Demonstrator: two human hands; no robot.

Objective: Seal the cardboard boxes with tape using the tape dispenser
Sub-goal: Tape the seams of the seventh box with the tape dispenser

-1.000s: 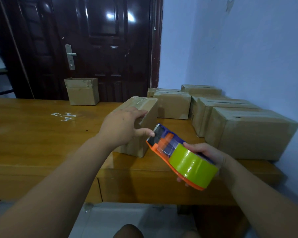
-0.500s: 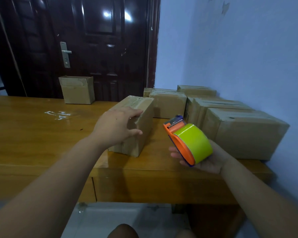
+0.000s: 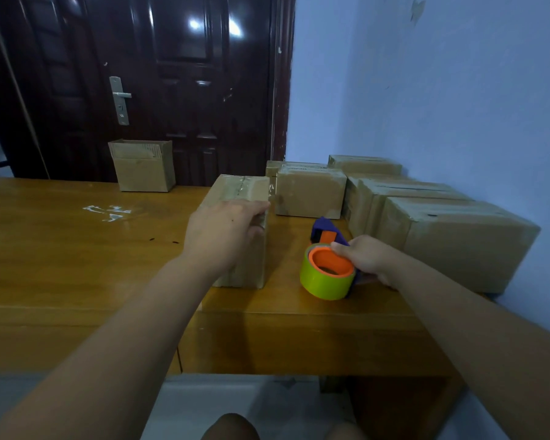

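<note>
Left hand (image 3: 226,231): lying palm down on the near end of the top of the near box (image 3: 242,188). The fingers are lying together, reaching across to the box's right top edge, and the thumb is sitting against the upper corner. They are resting on the cardboard rather than closing round it. The left forearm is stretching straight in from the lower left.

Right hand (image 3: 367,258): gripping the tape dispenser (image 3: 326,231) just right of the near box, apart from it. The fingers are curling round the purple body, and the thumb tip is lying on the orange hub rim. The yellow-green tape roll (image 3: 318,282) is facing up and toward the camera, with the dispenser's nose pointing away. The roll is sitting low at the table (image 3: 61,249); whether it is touching the wood cannot be told. The right forearm is coming in from the lower right.

Near box: standing closed near the table's front edge, with a clear tape strip showing across the far part of its top.

Right of and behind the near box, a row of closed boxes (image 3: 451,236) is lining the blue wall (image 3: 442,90). Behind the near box to the left, an open-topped box (image 3: 143,169) is standing before the dark door (image 3: 172,74). White marks (image 3: 108,211) are showing on the wood left of the near box.
</note>
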